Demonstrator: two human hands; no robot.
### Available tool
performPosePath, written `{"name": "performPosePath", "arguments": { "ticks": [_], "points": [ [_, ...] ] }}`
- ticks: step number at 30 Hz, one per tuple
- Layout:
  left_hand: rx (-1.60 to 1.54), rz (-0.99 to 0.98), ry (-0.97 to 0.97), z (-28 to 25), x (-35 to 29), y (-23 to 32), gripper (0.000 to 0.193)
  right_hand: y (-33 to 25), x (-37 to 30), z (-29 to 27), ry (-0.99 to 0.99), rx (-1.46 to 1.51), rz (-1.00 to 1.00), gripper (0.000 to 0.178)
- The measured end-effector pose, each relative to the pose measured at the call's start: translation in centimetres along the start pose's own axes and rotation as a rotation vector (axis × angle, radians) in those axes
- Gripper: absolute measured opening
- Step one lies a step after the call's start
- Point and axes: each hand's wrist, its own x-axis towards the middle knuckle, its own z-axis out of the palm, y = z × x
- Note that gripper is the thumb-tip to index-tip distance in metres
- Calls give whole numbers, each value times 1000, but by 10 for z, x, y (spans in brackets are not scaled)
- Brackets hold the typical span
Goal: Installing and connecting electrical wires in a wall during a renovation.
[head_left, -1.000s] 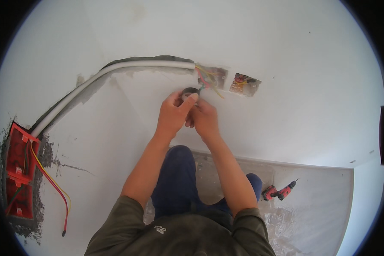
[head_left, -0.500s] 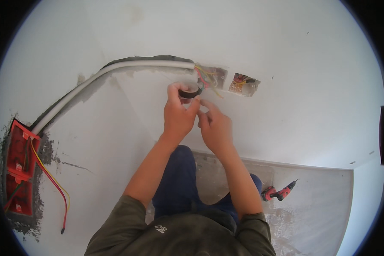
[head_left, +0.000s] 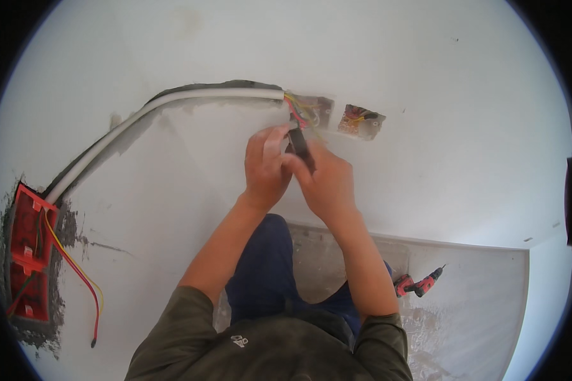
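A roll of black tape (head_left: 298,143), turned nearly edge-on, sits between my hands just below the wall opening. Around its right side, my right hand (head_left: 329,185) is closed, thumb across the front and fingers partly smeared by motion. My left hand (head_left: 264,166) is closed at the roll's left, its fingertips by the roll's upper end and the wires; what they pinch is hidden. Red, yellow and green wires (head_left: 299,109) come out of a white conduit (head_left: 229,94) and run down behind the fingertips, where their ends are hidden.
A cut wall recess (head_left: 324,111) lies behind the wires, with a second wired recess (head_left: 361,122) to its right. At left, red junction boxes (head_left: 33,222) have loose wires (head_left: 82,274) hanging out. A red and black cordless drill (head_left: 426,284) lies at lower right.
The tape roll has turned from showing its open ring to nearly edge-on. My right hand has moved up onto it from a pinch below, and my left fingers have shifted towards the wires.
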Motion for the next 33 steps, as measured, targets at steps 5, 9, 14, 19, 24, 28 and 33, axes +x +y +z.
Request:
{"name": "performPosePath", "arguments": {
  "ticks": [5, 9, 14, 19, 24, 28, 33],
  "points": [
    [-410, -379, -324, -18, 11, 2, 33, 24, -13, 12, 32, 2, 68, 26],
    [-853, -902, -544, -27, 5, -10, 24, 28, -22, 25, -20, 344, 291, 20],
    [-1127, -1070, -674, -31, 3, -16, 31, 33, -20, 42, -91, 562, 414, 23],
    [-978, -1087, -670, -31, 4, -21, 23, 35, -25, 51, -193, 791, 525, 36],
    [-667, -925, -650, -42, 21, -11, 22, 17, -40, 38, -140, 399, 362, 47],
    [-497, -579, -456, -47, 35, -4, 29, 5, -34, 17, -4, 171, 143, 52],
    [-396, -272, -349, -54, 51, 12, 38, -9, -10, 3, 104, 78, -125, 56]
  ]
}}
